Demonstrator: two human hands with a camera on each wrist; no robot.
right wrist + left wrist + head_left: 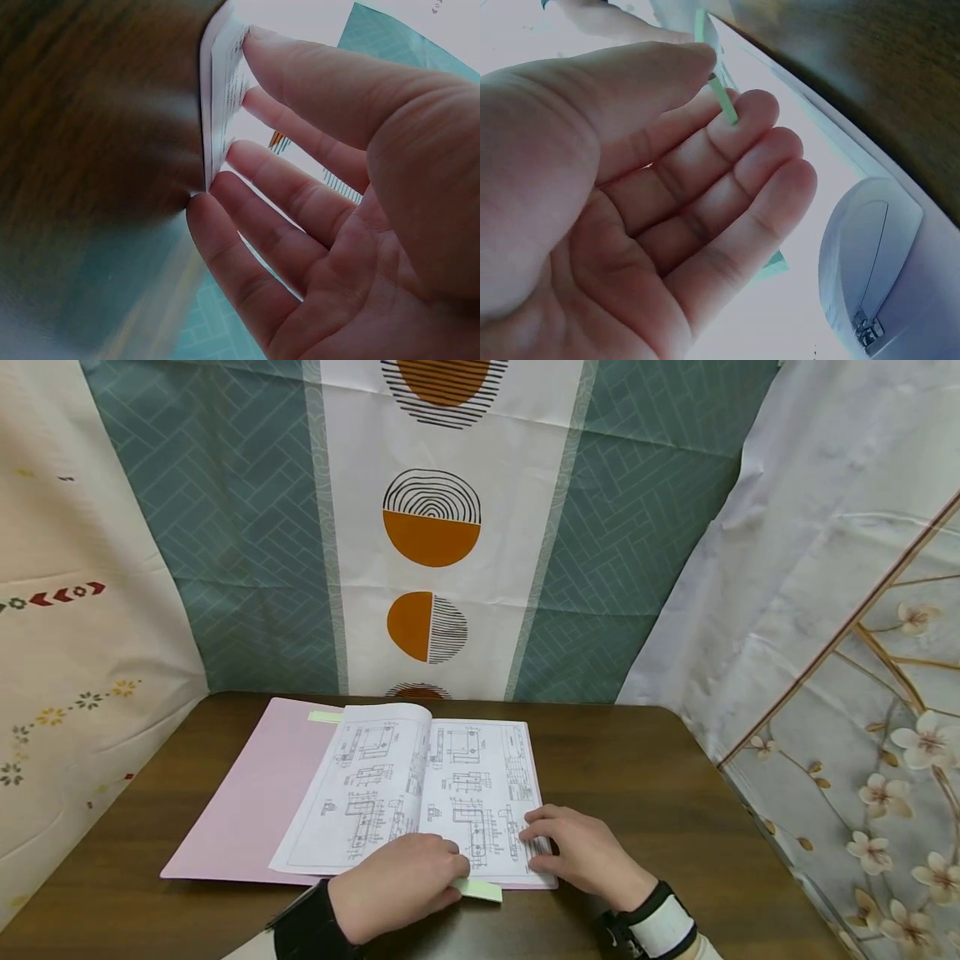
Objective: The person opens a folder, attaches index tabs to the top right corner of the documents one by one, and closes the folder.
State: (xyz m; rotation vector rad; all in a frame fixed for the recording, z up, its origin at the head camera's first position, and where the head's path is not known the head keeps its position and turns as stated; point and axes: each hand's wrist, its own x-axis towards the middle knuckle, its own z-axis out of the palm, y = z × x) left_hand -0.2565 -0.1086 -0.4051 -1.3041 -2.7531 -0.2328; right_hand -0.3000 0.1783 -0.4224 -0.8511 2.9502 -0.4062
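A booklet (480, 777) of technical drawings lies open on the table, its pink cover (262, 793) spread flat to the left. My left hand (408, 881) is over the bottom edge near the fold. It pinches a pale green sticky note (724, 101) between thumb and fingers; in the head view the strip sticks out to the right, past the booklet's lower edge. At the lower right edge of the right-hand page rests my right hand (581, 852). Its fingers are spread and loosely bent, with the tips touching the page and its edge (217, 97).
Another green sticky note (325, 717) is on the pink cover near its top edge. The brown wooden table (637, 777) extends to both sides of the booklet. Patterned cloth (255, 527) hangs behind the table, with more cloth at left and right.
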